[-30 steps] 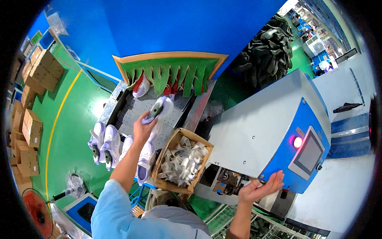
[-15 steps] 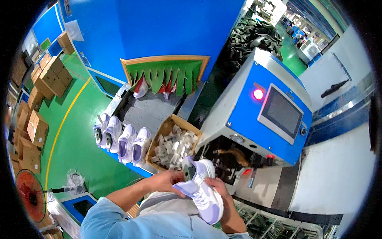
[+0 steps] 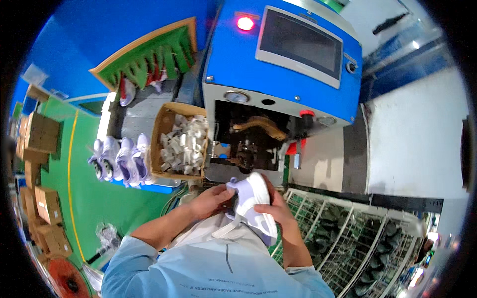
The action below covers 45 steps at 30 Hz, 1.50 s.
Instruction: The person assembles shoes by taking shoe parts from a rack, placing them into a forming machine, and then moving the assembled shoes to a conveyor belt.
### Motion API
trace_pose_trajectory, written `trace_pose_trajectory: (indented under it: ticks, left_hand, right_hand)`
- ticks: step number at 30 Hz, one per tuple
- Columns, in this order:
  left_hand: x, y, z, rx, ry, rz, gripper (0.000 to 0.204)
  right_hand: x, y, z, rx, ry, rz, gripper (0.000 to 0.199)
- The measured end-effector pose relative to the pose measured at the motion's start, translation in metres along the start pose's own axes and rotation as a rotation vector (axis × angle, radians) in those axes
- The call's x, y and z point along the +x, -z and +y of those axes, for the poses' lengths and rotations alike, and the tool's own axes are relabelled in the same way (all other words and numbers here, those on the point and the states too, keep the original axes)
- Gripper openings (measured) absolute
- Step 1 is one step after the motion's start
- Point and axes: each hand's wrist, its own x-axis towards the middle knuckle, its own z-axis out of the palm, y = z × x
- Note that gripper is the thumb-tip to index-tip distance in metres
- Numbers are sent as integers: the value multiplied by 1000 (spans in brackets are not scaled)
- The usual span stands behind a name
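Note:
A white and lavender sneaker (image 3: 247,194) is held between my two hands in front of my body, tilted with its pale sole side turned up. My left hand (image 3: 211,199) is closed on the collar edge of the sneaker, its fingers partly hidden. My right hand (image 3: 276,207) wraps round the sole side, the thumb lying across it. Just beyond the sneaker stands a machine with a blue control panel (image 3: 233,54) and a dark recess (image 3: 248,144) holding a brown curved part (image 3: 261,125). The inside of the sneaker is mostly hidden.
A cardboard box (image 3: 158,144) of small white pieces stands left of the machine. Several matching sneakers (image 3: 128,161) line the conveyor's near end, below a green strip curtain (image 3: 154,62). To my right is a white wire rack (image 3: 323,228) with dark pieces. A fan (image 3: 67,279) stands lower left.
My view has swung right toward the machine. Both hands have turned the sneaker, so its opening now faces away and its sole side shows. The grip on it continues.

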Motion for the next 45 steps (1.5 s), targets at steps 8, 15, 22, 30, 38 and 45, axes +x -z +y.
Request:
trace_pose_trajectory:
  ticks: [8,15,22,30,38,45]
  left_hand:
    - [27,9,-17,473,-341,-138,32]
    - [101,22,-39,-130,-81,-62,25]
    - [137,40,-62,-264,18,6,29]
    - [24,122,40,72,-63,275,31]
    - [25,131,32,715,-11,138,51]
    - [53,77,23,121,301,-382,81]
  right_hand:
    - [9,6,1,246,88,602,79]
    - [79,-3,-43,-596,194,757,90]
    - [129,-35,-57,-1309,-290,640,94]
    - [136,-28,-26,-1331,15,847,84]
    - [123,-37,-19,-1219,340,994,84]
    - [40,-84,30,-1037,244,961,82]
